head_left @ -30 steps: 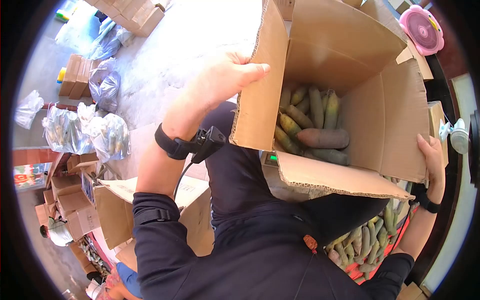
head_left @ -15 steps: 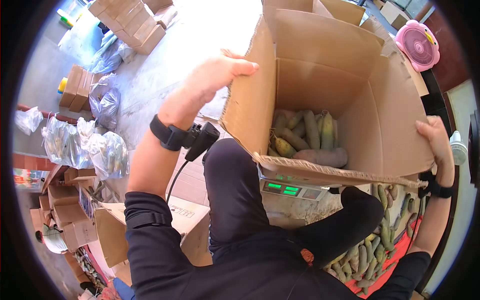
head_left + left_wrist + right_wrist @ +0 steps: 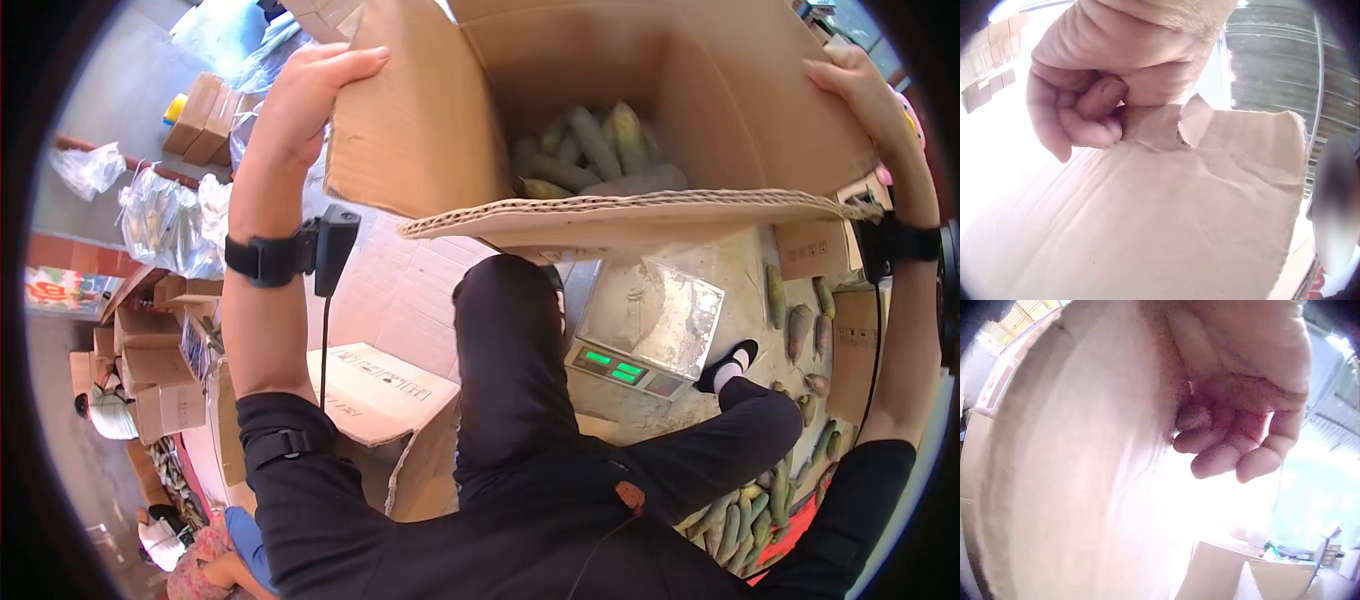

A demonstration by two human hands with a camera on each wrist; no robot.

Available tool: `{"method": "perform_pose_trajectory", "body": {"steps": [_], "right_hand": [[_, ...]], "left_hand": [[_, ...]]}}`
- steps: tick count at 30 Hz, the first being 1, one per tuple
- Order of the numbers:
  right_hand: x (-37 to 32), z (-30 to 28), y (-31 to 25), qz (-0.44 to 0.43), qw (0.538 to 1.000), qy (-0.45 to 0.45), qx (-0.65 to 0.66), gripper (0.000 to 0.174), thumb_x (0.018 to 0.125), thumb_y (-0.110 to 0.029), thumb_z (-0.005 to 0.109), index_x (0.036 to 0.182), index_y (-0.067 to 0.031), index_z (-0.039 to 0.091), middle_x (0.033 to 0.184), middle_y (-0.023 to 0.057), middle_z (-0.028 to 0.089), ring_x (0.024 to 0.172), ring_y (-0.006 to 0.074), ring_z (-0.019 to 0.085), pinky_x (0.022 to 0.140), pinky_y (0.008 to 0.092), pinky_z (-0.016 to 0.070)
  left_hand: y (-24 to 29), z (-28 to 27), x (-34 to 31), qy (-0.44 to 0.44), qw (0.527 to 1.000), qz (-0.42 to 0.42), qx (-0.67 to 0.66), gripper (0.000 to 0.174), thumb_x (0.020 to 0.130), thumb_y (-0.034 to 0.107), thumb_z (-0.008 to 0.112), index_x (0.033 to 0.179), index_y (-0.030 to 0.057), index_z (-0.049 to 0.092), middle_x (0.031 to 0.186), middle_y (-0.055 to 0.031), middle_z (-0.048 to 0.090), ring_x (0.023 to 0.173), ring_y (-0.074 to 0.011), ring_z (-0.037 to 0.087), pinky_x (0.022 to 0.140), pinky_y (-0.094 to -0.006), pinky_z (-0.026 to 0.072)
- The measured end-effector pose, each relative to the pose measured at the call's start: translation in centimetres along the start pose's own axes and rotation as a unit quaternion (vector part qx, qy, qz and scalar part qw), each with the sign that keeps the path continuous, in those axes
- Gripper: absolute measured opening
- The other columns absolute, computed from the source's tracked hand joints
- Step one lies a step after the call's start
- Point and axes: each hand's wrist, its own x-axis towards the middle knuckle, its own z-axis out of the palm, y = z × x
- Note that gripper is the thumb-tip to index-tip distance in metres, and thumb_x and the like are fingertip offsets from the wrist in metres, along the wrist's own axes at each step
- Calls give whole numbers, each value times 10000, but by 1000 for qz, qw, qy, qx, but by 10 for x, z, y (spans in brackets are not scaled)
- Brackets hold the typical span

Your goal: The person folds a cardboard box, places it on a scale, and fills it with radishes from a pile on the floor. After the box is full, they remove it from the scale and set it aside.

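Note:
A large open cardboard box [image 3: 420, 120] is held up in front of me, with several long green-brown vegetables [image 3: 597, 145] lying in its bottom. My left hand [image 3: 305, 100] grips the left flap, its thumb on the inner face. In the left wrist view, the curled fingers of that hand [image 3: 1085, 106] hold the torn edge of the flap [image 3: 1179, 212]. On the opposite side, my right hand [image 3: 860, 100] holds the right flap with the thumb inside. The right wrist view shows its fingers [image 3: 1216, 459] curled behind the cardboard [image 3: 1079, 462]. The near flap [image 3: 640, 222] juts out toward me.
Below the box stands a digital scale [image 3: 650, 315] with a lit green display. Another open carton [image 3: 375, 390] is by my left leg. Vegetables [image 3: 745, 525] lie on the floor at right. Filled plastic bags [image 3: 165, 235] and stacked cartons [image 3: 205, 120] are at left, with people lower down.
Both hands have raised the box and moved it forward, away from my body. The scale beneath has come into full view. Both hands keep their hold on the flaps.

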Motion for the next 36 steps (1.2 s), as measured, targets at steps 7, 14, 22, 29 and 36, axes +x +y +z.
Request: {"method": "perform_pose_trajectory", "body": {"steps": [7, 14, 22, 29, 36], "right_hand": [[48, 108, -62, -165, 959, 41, -225, 337, 794, -319, 588, 896, -9, 670, 783, 114, 670, 712, 258, 640, 687, 352, 513], [47, 261, -105, -359, 898, -47, -251, 308, 837, -274, 492, 882, -27, 671, 904, 163, 654, 865, 319, 626, 756, 425, 509], [32, 359, -144, -212, 973, -79, -44, 236, 779, -233, 542, 788, -46, 685, 771, 162, 660, 797, 342, 646, 678, 448, 510], [10, 297, -77, -183, 971, -150, 19, 242, 789, -249, 543, 843, -61, 685, 822, 187, 659, 814, 345, 633, 708, 419, 495], [-65, 241, 94, -71, 988, -34, 134, 186, 814, -179, 586, 830, -10, 662, 699, 104, 655, 610, 177, 620, 591, 315, 486]], "left_hand": [[-39, -45, -116, 186, 973, -48, 124, 227, 840, 185, 614, 814, -36, 660, 725, -5, 622, 670, -54, 536, 587, -224, 410], [-73, -60, -246, 275, 937, -104, 187, 160, 844, 53, 591, 732, -61, 600, 684, 8, 573, 619, -54, 468, 535, -232, 373], [-114, -53, -327, 216, 803, -257, 492, 338, 775, 141, 619, 576, -72, 449, 472, -146, 443, 450, -208, 414, 481, -375, 353], [-96, -76, -324, 188, 708, -238, 637, 335, 808, 254, 587, 697, -58, 634, 633, -242, 585, 621, -416, 588, 595, -473, 446], [-42, -36, -238, 154, 820, -114, 539, 169, 838, 145, 603, 824, -18, 641, 661, -141, 608, 612, -221, 607, 569, -341, 449]]}}
